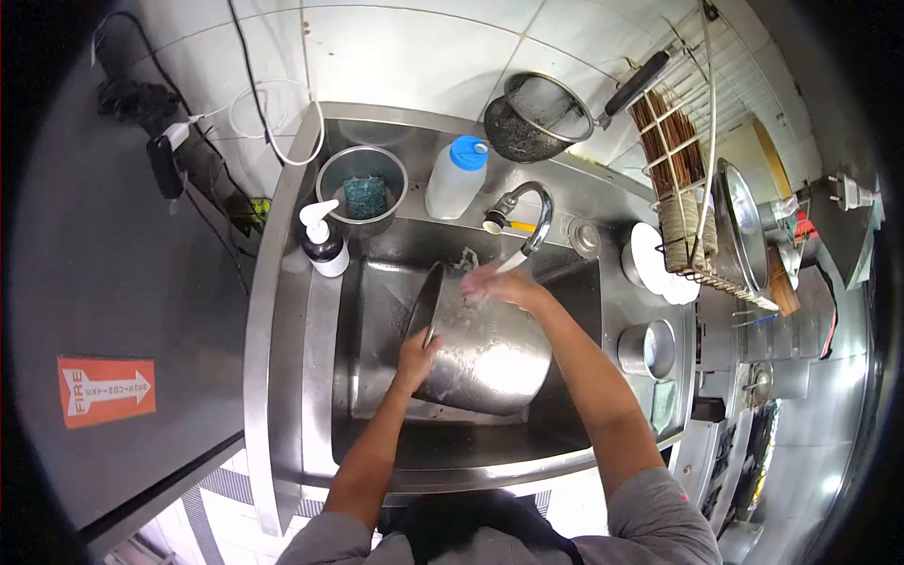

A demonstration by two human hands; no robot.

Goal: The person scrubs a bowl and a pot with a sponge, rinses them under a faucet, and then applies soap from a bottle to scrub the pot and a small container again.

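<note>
A large metal pot [490, 353] lies tilted on its side in the sink [372, 386], its mouth facing left. My left hand [417, 363] is closed on the pot's rim, near a handle. Under the faucet [541, 221], my right hand [499, 285] rests with fingers stretched out against the pot's upper side, slightly blurred. Water splashes beside these fingers. The pot's inside is mostly hidden from me.
Behind the sink stand a soap pump bottle [325, 247], a round container [330, 193] with a green scouring pad [365, 198], a blue-capped bottle [457, 184] and a strainer [527, 132]. White bowls [643, 259] and a small metal pot [633, 350] sit right.
</note>
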